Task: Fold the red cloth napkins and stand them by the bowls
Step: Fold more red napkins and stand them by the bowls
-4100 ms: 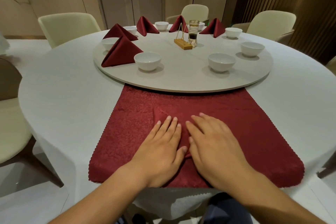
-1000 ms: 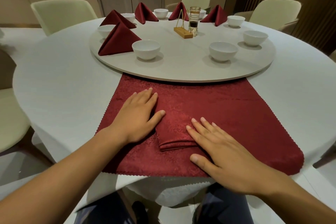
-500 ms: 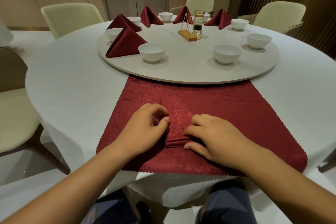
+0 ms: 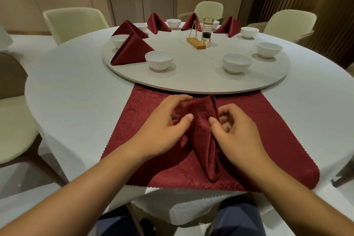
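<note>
Change: napkin (image 4: 206, 136), flat half a second ago, now raised into a peaked fold over the runner (image 4: 268, 130).
Left hand (image 4: 164, 128): pinching napkin's left flap.
Right hand (image 4: 235, 132): pinching right flap.
Meaning: fold likely near complete; standing by a bowl (image 4: 237, 62) remains.

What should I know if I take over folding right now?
Left hand and right hand both pinch the half-folded napkin, raised on the red cloth near the table edge.
Done: five folded napkins stand on the turntable by bowls.
Left: finish this fold and stand it by a bare bowl. Three bowls on the right have none.
</note>
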`<state>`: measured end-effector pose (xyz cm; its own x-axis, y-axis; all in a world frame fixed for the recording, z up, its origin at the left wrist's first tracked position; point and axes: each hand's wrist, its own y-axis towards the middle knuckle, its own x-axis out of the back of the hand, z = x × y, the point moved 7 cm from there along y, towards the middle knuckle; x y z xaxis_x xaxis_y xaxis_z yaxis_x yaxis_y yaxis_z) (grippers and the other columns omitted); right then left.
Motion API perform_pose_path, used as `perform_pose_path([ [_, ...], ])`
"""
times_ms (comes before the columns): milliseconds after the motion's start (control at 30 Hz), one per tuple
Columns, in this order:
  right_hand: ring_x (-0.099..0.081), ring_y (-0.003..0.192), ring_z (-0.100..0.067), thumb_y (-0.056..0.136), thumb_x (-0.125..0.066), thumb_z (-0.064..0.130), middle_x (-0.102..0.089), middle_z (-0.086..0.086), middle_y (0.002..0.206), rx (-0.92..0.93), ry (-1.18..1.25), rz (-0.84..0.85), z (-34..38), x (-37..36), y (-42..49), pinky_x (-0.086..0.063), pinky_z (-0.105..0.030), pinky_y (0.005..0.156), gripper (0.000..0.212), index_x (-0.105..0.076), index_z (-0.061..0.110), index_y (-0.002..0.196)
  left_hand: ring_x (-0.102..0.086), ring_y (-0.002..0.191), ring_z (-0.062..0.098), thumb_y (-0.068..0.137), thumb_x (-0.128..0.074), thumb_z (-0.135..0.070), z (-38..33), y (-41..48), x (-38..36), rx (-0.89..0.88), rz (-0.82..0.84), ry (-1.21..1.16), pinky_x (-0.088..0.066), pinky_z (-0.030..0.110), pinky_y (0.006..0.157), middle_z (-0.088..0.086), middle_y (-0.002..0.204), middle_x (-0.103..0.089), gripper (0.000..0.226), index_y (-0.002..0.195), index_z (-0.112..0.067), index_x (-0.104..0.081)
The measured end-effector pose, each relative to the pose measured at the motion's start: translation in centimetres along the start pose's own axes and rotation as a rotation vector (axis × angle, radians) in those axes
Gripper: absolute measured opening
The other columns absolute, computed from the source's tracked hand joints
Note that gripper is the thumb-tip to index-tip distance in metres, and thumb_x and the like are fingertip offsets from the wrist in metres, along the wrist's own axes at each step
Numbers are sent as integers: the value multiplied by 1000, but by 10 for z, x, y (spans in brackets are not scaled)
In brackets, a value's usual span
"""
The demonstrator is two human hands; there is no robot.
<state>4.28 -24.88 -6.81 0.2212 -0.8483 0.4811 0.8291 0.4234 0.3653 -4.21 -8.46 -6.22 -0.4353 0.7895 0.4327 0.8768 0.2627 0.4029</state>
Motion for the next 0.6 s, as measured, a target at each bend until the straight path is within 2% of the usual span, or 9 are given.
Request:
perform_pose_path([
  [100, -46, 53, -1, 84, -76, 29, -55, 10, 69, -16, 15, 79, -6, -4, -2, -43, -18, 55, 20, -59, 29, 94, -49, 128, 0, 92, -62, -31, 0, 3, -7, -53, 99, 176, -44, 24, 104, -16, 135, -54, 48, 139, -25, -55],
  [167, -49, 59, -4, 84, -76, 31, -57, 9, 72, -11, 108, 124, -4, -1, 3, -47, -27, 60, 23, -59, 33, 101, -47, 126, 1, 91, -62, -37, -3, 4, -6, -79, 106, 256, -41, 27, 107, -17, 133, -55, 52, 141, -26, -53],
  [233, -50, 61, -9, 88, -73, 27, -57, 6, 72, 3, 185, 173, 0, 3, 14, -46, -29, 59, 27, -60, 34, 110, -48, 123, 2, 90, -63, -40, -9, 8, -5, -98, 95, 269, -38, 23, 106, -17, 133, -56, 53, 140, -27, -54],
  [300, -49, 63, -15, 91, -71, 21, -56, 2, 71, 8, 210, 261, 6, 5, 27, -44, -30, 55, 27, -63, 31, 115, -54, 114, 3, 90, -67, -41, -11, 13, -6, -80, 99, 217, -41, 19, 98, -14, 128, -58, 48, 135, -27, -56],
  [367, -49, 64, -19, 93, -69, 19, -56, -1, 71, 20, 219, 384, 11, 4, 38, -45, -36, 53, 22, -67, 29, 113, -60, 95, 7, 90, -72, -38, -11, 18, -9, -34, 109, 161, -44, 17, 81, -11, 115, -61, 39, 125, -26, -58],
  [433, -49, 64, -19, 94, -68, 18, -54, -2, 70, 48, 191, 501, 16, 1, 45, -45, -41, 56, 19, -69, 28, 111, -59, 81, 8, 89, -75, -35, -11, 23, -10, -24, 124, 148, -42, 16, 70, -10, 104, -61, 34, 117, -25, -58],
  [533, -47, 67, -20, 95, -68, 20, -52, -10, 74, 91, 132, 637, 21, -4, 54, -48, -41, 62, 23, -68, 32, 115, -55, 74, 4, 88, -77, -32, -9, 29, -12, -32, 173, 106, -43, 19, 70, -11, 97, -60, 31, 112, -25, -57],
  [600, -49, 68, -18, 94, -70, 22, -53, -13, 78, 133, 106, 704, 24, -8, 59, -50, -41, 63, 19, -69, 33, 109, -56, 75, 6, 88, -76, -32, -8, 32, -10, -47, 201, 74, -47, 27, 71, -10, 92, -60, 27, 106, -25, -57],
])
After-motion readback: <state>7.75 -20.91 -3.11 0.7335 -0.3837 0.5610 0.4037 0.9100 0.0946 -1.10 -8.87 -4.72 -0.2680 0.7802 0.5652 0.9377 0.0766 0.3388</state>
